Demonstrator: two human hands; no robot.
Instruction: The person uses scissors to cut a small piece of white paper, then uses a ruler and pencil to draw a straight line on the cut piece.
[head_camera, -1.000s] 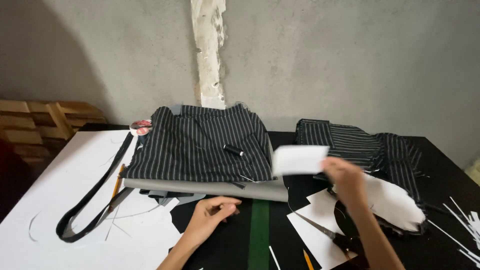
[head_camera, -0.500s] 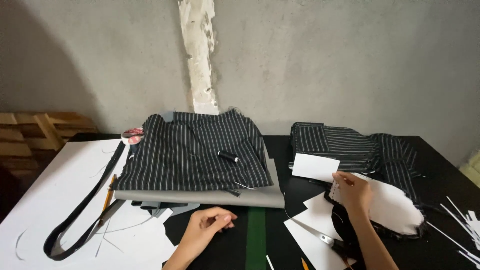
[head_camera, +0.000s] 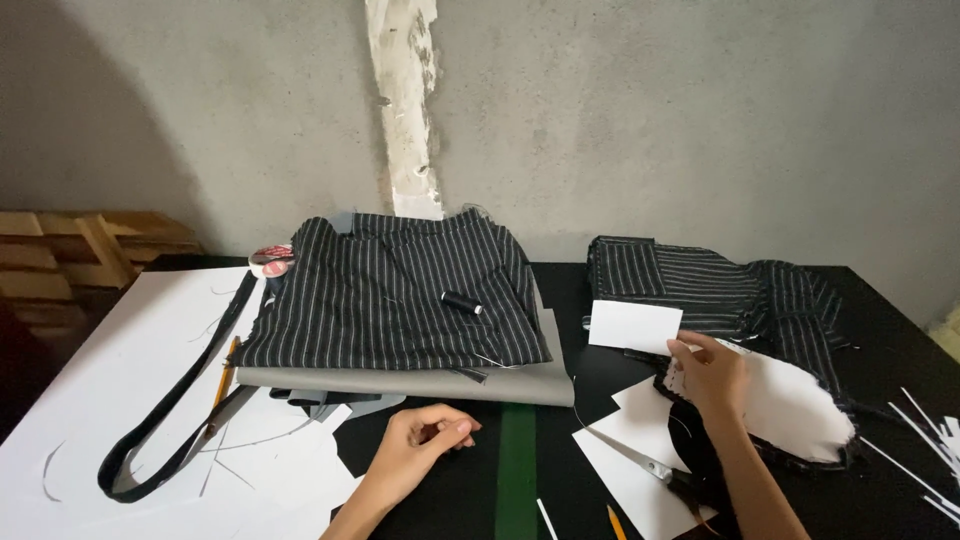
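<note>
Far left: stacked wooden pallets (head_camera: 70, 250) against the wall, beside the desk (head_camera: 900, 340).
White sheet: large white paper (head_camera: 120, 400) spread over the left of the desk, thin curved cuts marked on it.
Black strip: long dark fabric band (head_camera: 170, 410) looped across that paper, a pencil (head_camera: 222, 385) lying just beside it.
Tape roll: small red-and-white roll (head_camera: 271, 260) near the back edge, touching the striped pile.
Striped pile: folded black pinstriped fabric (head_camera: 390, 295) sitting on a grey sheet (head_camera: 420, 380); a black thread spool (head_camera: 461, 302) resting on top.
Left hand: left hand (head_camera: 420, 445) down on the dark desk in front of the pile, fingers loosely curled, gripping nothing.
Green band: green stripe (head_camera: 517, 460) running down the desk surface between the two hands.
White card: small rectangular white card (head_camera: 634, 326) lying flat, just left of the right hand's fingertips, apart from them by a sliver.
Right hand: right hand (head_camera: 708, 378) pressed flat on a white pattern piece (head_camera: 790, 405) edged in black fabric, fingers spread, not closed around anything.
Scissors: black-handled scissors (head_camera: 665, 472) on loose white paper sheets below the right hand.
Second pile: more pinstriped fabric (head_camera: 720, 290) bunched behind the card.
Far right: thin white paper slivers (head_camera: 925, 430) scattered on the black desk.
Room: bare grey concrete wall (head_camera: 650, 120) with a rough whitish patch (head_camera: 405, 100) running down it.
</note>
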